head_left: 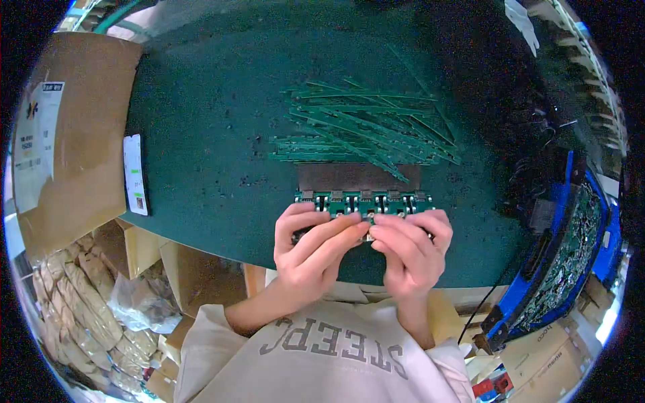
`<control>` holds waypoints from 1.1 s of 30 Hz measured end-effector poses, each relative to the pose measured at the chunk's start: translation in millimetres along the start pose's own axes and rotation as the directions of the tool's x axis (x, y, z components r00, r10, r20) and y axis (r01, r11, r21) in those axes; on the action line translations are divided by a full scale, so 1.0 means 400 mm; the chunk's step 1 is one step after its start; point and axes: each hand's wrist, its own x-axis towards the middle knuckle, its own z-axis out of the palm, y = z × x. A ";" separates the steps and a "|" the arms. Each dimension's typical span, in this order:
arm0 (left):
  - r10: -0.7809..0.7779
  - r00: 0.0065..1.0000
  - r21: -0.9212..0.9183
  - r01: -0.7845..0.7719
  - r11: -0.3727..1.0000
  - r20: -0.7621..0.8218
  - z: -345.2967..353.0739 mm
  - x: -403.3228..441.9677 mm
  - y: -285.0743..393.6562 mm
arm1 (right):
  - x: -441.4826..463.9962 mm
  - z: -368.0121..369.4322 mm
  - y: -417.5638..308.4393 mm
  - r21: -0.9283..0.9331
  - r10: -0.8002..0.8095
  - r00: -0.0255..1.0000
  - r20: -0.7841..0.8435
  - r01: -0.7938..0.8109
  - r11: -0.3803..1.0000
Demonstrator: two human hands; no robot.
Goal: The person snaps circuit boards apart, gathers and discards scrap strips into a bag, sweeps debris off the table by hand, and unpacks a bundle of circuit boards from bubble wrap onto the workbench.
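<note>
The left hand [306, 258] and right hand [413, 254] are both clamped on the board [365, 203], at the bench's [215, 107] six-o'clock side. From it, strips [366, 127] lie at twelve, the phone [136, 174] at nine.

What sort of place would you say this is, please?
Probably an electronics workshop: there is a row of small circuit boards, a pile of thin green strips on the table, and a blue bin at the right holding what look like more boards.
</note>
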 end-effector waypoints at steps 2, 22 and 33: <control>0.018 1.000 -0.010 -0.018 1.000 0.011 0.009 -0.016 -0.006 | -0.019 0.000 0.007 -0.003 0.014 1.000 0.014 -0.014 1.000; -0.230 0.966 -0.043 0.237 0.971 0.117 -0.011 -0.056 0.031 | -0.027 -0.041 -0.028 -0.022 0.525 0.850 0.036 -0.525 0.851; -0.128 0.977 -0.201 0.161 0.966 0.171 0.046 -0.023 0.056 | -0.032 -0.050 -0.015 0.187 0.588 0.809 -0.001 -0.578 0.794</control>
